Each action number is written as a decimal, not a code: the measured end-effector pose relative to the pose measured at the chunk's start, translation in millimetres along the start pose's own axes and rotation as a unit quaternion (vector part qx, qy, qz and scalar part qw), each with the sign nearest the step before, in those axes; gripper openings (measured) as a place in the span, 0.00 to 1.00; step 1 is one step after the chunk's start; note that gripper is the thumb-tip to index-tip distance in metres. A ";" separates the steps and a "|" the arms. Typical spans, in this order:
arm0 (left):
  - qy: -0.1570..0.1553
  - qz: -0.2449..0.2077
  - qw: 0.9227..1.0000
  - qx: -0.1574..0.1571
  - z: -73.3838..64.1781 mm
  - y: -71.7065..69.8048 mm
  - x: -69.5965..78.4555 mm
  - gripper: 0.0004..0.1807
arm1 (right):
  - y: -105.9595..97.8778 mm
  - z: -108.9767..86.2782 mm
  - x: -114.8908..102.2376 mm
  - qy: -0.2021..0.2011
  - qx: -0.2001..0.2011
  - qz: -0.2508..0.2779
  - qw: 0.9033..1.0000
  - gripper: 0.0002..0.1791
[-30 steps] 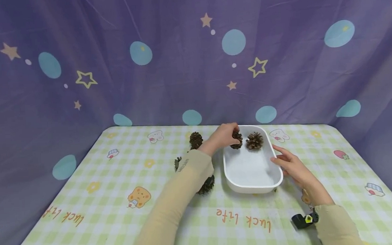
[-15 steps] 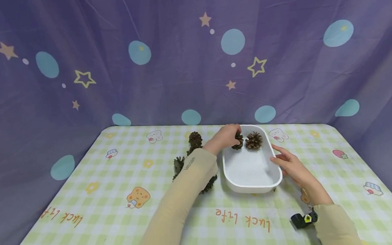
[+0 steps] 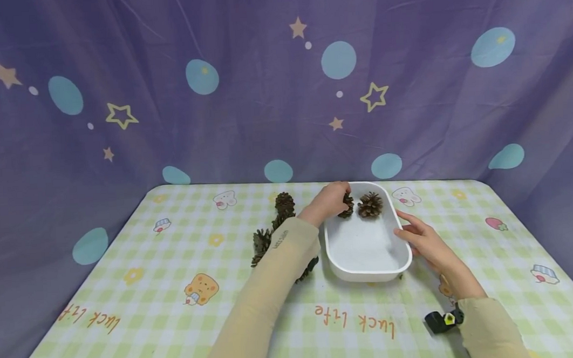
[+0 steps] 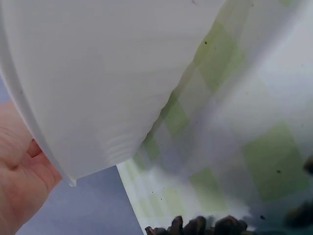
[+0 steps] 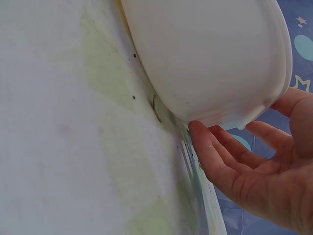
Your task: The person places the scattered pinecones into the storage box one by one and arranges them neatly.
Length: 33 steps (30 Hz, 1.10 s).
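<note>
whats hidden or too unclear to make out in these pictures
Head: left sleeve covers some tabletop pinecones; no sure count.
Head: left hand hides part of the gripped pinecone.
Left wrist: white tub hides its own inside; bottom edge cuts off pinecone scales.
Right wrist: dark specks on the tablecloth are too small to identify.

Soft, fairly even light in the head view leaves the checked tablecloth (image 3: 149,337) pale and bright and the purple curtain (image 3: 254,126) dimmer, its lower left corner darkest, with only faint shadows on the cloth. In the left wrist view the white tray (image 3: 369,277) casts a soft grey shadow, the cloth's upper right nearly bleaches out, and dark pine cones (image 4: 227,225) lose focus. The right wrist view looks hazy, its left side washed out and blurred.
</note>
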<state>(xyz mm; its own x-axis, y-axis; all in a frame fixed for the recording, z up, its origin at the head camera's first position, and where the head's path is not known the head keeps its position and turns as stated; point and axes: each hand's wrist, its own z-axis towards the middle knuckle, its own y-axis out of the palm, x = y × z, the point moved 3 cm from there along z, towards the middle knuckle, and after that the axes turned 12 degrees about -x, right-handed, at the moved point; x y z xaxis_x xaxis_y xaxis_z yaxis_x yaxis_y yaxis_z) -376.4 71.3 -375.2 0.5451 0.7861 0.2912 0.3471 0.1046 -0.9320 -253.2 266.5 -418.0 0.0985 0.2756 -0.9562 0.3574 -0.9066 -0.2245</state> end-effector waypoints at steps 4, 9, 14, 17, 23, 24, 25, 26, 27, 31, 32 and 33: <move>-0.012 0.003 1.000 0.001 -0.1 0.2 -0.8 0.24 | -0.2 0.4 0.3 0.000 0.001 0.000 1.000 0.38; -0.019 0.007 1.000 0.002 -1.9 -0.6 1.9 0.24 | -0.5 0.0 0.9 0.001 0.002 0.001 1.000 0.38; -0.017 0.009 1.000 0.004 -4.6 -2.2 4.6 0.22 | -0.2 0.0 1.1 0.001 0.002 0.001 1.000 0.38; -0.020 0.004 1.000 0.005 -5.6 -2.4 5.0 0.24 | -0.1 0.3 0.6 -0.001 0.002 0.001 1.000 0.38; -0.013 0.007 1.000 0.026 -8.1 -4.7 5.2 0.24 | 0.4 1.1 -0.8 -0.003 0.004 -0.006 1.000 0.37; -0.011 0.008 1.000 0.028 -8.3 -5.0 4.9 0.23 | 0.4 1.1 -1.0 -0.001 0.005 -0.009 1.000 0.37; -0.010 0.009 1.000 0.028 -8.8 -5.4 4.7 0.22 | 0.4 1.0 -1.1 0.000 0.007 -0.011 1.000 0.37; -0.009 0.010 0.999 0.029 -9.5 -5.8 4.3 0.22 | 0.3 0.8 -1.1 0.002 0.007 -0.012 1.000 0.37; -0.009 0.007 1.000 0.028 -10.1 -6.0 3.8 0.22 | 0.4 0.7 -1.0 0.004 0.007 -0.014 1.000 0.37; -0.006 0.004 1.000 0.029 -14.4 -9.3 1.7 0.21 | 1.0 0.2 -0.4 0.003 0.009 -0.013 1.000 0.37; -0.005 0.004 1.000 0.030 -15.8 -10.6 1.1 0.21 | 1.0 0.0 -0.1 0.002 0.010 -0.012 1.000 0.37; -0.003 0.005 0.999 0.032 -17.6 -12.6 1.0 0.21 | 1.1 -0.2 0.2 0.001 0.011 -0.013 1.000 0.37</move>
<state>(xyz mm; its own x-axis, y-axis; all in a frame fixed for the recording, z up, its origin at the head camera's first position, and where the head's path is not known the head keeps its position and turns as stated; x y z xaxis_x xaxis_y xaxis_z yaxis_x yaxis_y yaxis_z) -366.7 60.1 -359.3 0.5432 0.7911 0.2812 0.2919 0.1361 -0.9467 -252.6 265.7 -418.3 0.0913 0.2990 -0.9499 0.3399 -0.9059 -0.2525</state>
